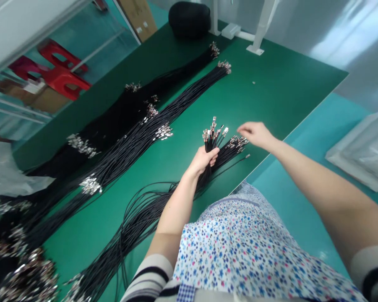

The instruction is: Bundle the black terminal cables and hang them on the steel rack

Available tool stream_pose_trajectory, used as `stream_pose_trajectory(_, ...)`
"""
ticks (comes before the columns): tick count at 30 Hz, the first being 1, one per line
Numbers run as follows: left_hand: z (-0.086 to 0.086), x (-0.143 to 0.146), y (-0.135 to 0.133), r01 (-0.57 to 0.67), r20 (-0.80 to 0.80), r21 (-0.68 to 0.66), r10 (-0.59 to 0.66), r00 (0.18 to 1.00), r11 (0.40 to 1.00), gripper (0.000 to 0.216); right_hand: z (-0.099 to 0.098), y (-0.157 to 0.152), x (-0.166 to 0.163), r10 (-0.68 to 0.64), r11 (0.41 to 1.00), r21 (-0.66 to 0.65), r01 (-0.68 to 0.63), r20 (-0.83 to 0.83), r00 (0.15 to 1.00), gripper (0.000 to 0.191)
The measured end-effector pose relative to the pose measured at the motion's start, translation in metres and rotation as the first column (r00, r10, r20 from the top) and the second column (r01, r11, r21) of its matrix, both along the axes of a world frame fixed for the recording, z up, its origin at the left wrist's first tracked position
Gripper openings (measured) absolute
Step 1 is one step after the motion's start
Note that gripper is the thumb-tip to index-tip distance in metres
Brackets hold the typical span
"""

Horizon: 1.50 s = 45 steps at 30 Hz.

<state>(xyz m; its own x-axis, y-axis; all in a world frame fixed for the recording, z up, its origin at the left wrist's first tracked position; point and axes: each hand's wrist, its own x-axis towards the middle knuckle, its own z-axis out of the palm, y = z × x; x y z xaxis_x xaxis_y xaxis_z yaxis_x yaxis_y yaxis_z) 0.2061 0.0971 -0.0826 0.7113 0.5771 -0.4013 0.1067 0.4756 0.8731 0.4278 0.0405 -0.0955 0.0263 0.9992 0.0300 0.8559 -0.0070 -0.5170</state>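
Note:
My left hand (204, 160) is closed around a bunch of thin black cables (210, 144), whose metal end connectors (214, 131) stick up above the fist. To the right of it, my right hand (256, 133) has its fingers curled together in a pinch, and I see no cable between them. Just below its fingertips lie more connector ends (237, 143) of the same pile. One single cable (229, 167) lies apart on the side nearest me. The loose cable lengths (126, 239) trail away to the lower left across the green table.
Long bundles of black cables (189, 98) with shiny ends lie across the green table (258, 96). At its far end are a black rounded object (189, 20) and a white stand (259, 33). Red stools (61, 71) are beyond the left edge; a plastic-wrapped stack (361, 151) is at right.

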Motion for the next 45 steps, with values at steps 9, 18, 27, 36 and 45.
stream_pose_trajectory(9,-0.016,0.008,0.001,-0.045,-0.071,0.058,0.049,0.996,0.997,0.031,-0.064,-0.029,-0.011,0.259,0.961,-0.048,-0.272,0.498,0.828,0.019)
stream_pose_trajectory(18,-0.021,0.01,-0.008,-0.048,-0.056,0.258,0.065,0.996,0.965,0.027,0.018,-0.009,-0.015,0.488,0.854,-0.053,-0.518,0.426,0.762,0.021)
stream_pose_trajectory(27,-0.002,0.004,-0.011,-0.066,0.003,0.085,0.066,0.998,0.994,0.034,0.014,0.012,0.003,0.059,0.998,-0.032,-0.058,0.047,0.997,0.022)
stream_pose_trajectory(36,-0.018,0.012,-0.004,-0.084,-0.037,0.12,0.089,0.995,0.989,0.029,-0.063,-0.015,0.007,0.173,0.984,-0.033,-0.178,0.46,0.871,0.02)
stream_pose_trajectory(45,-0.015,0.011,-0.003,-0.127,-0.089,0.225,0.15,0.985,0.966,0.027,0.011,-0.002,0.006,0.4,0.903,-0.035,-0.428,0.434,0.807,0.025)
